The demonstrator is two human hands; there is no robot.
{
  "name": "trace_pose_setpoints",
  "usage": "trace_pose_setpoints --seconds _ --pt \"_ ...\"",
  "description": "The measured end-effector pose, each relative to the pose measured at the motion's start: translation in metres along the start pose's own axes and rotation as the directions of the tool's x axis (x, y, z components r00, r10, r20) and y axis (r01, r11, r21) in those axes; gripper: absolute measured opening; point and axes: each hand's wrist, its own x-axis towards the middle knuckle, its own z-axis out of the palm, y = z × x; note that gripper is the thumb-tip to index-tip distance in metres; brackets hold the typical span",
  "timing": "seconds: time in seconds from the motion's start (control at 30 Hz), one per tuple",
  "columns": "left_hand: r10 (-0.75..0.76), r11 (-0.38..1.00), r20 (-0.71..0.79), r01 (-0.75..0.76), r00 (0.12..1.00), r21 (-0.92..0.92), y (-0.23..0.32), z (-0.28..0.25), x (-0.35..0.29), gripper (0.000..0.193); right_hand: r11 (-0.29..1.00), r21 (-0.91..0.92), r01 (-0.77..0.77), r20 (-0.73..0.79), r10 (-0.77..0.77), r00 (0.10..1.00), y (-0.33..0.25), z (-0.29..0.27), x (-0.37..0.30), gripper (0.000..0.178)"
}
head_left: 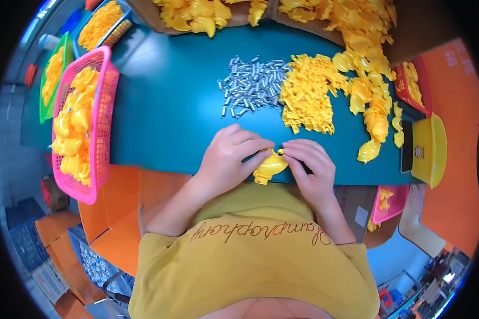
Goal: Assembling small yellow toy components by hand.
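Teal worktable (165,106) on my feed: at its near edge, left hand (231,154) and right hand (314,165) pinch a curved yellow plastic piece (272,167), fingertips nearly together. I'd steady its body left, pressing lightly right. Beyond lie silvery cylinders (254,82) and small yellow parts (308,95); upside-down script lettering (261,232) crosses the shirt (250,271).

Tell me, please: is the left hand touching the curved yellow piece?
Touching. The head view shows it: the left hand has its thumb against the upper left of the curved yellow piece, without visible gap.
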Motion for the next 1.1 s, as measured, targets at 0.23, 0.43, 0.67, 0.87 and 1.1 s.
trace_pose_setpoints --seconds 0.23,0.43,0.67,0.87,1.1 --pt "-0.031 0.993 0.174 0.051 0.984 -0.111 0.013 -0.016 -0.004 0.067 0.995 -0.099 -0.003 0.028 0.006 1.000 0.004 0.004 -0.006 0.016" --pt "-0.086 0.994 0.202 0.097 0.976 -0.048 0.016 -0.010 -0.014 0.083 0.994 -0.074 -0.080 0.023 0.082 0.996 0.000 0.000 -0.005 0.014" --pt "-0.143 0.989 0.190 0.148 0.971 -0.012 0.017 -0.008 -0.014 0.076 0.991 -0.124 -0.050 0.051 0.057 0.997 -0.005 0.003 -0.003 0.015" --pt "-0.143 0.989 0.205 0.147 0.968 -0.004 0.017 -0.010 -0.012 0.075 0.990 -0.137 0.028 0.037 -0.023 0.999 0.004 0.003 -0.003 0.018" --pt "-0.137 0.990 0.177 0.142 0.975 -0.012 0.017 -0.008 -0.013 0.075 0.944 -0.314 0.097 0.305 0.004 0.952 -0.015 -0.022 0.005 0.021"
